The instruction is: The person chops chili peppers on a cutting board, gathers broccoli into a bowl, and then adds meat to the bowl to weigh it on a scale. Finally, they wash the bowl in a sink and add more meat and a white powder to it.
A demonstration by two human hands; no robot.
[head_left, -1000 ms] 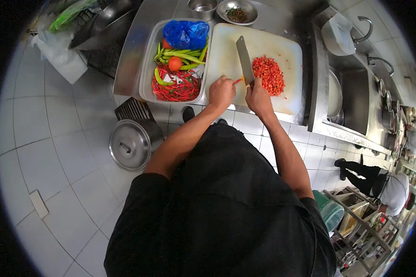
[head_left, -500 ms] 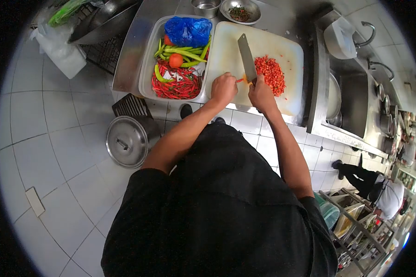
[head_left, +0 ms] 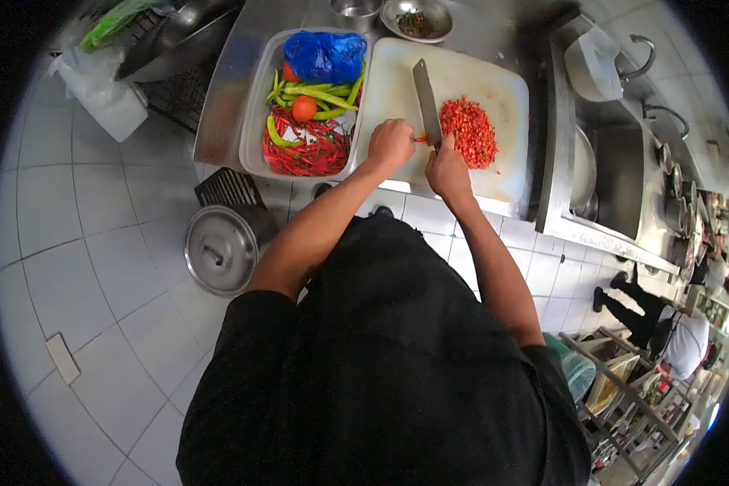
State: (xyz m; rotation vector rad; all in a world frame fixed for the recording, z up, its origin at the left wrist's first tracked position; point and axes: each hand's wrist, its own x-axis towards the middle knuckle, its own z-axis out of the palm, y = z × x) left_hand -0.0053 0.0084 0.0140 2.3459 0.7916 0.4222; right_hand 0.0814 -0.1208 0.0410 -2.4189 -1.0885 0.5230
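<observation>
My right hand [head_left: 448, 168] is closed round the handle of a broad-bladed knife [head_left: 427, 101], its blade pointing away from me over the white cutting board [head_left: 393, 69]. Close by on the left, my left hand [head_left: 391, 144] is closed on a red chili [head_left: 420, 139], whose end sticks out towards the blade. A heap of chopped red chili [head_left: 468, 134] lies on the board just right of the knife. Left of the board stands a plastic tub [head_left: 257, 109] of whole red chilies [head_left: 308, 155], green chilies [head_left: 324, 93], tomatoes [head_left: 304, 108] and a blue plastic bag [head_left: 326, 55].
Two metal bowls [head_left: 417, 19] stand behind the board. At right is a steel sink [head_left: 611, 174] with taps. A lidded pot [head_left: 221, 249] sits on the floor at left, below a wok [head_left: 166, 49]. Another person [head_left: 680, 340] stands at far right, near a metal rack [head_left: 624, 389].
My right hand and the knife have shifted slightly left, bringing the blade nearer my left hand. The person at far right has moved their legs.
</observation>
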